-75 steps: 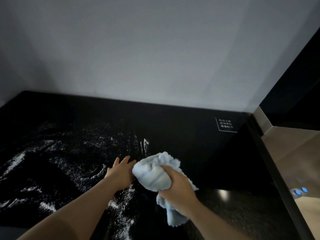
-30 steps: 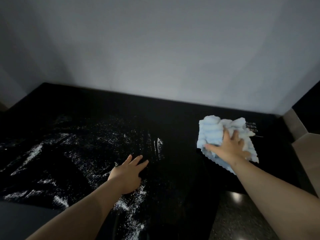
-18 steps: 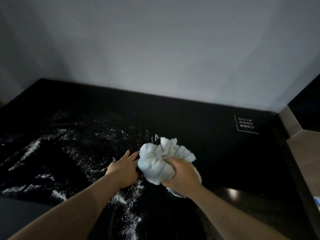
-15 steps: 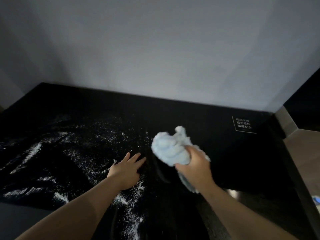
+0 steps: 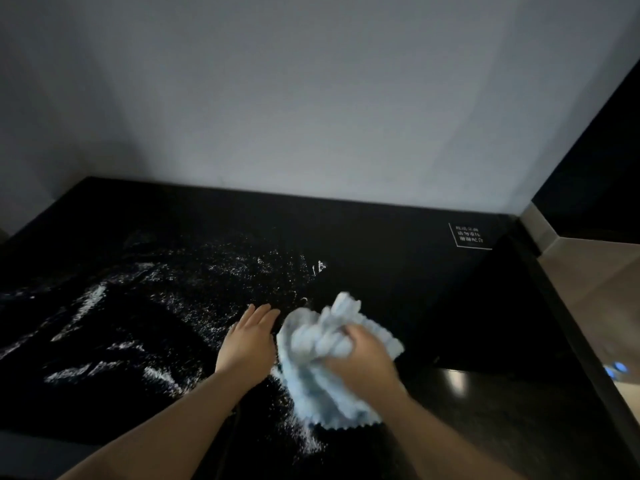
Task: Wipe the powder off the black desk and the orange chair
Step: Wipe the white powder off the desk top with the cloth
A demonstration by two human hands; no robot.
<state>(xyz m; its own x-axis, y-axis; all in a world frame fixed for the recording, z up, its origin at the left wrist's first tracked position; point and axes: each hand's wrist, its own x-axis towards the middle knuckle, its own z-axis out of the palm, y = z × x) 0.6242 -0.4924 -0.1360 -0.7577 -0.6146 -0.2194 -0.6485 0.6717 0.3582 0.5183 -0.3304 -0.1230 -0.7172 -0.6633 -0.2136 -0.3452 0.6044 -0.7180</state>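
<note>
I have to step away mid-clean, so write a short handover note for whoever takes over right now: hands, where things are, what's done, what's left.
Right hand: clenched on the bunched light blue cloth, at the desk's near middle.
Left hand: open, flat on the black desk, beside the cloth.
Done: the desk's right part, out to the small printed label, looks free of powder.
Left: white powder streaks the left half and trails to the front edge. The orange chair is out of view.
</note>
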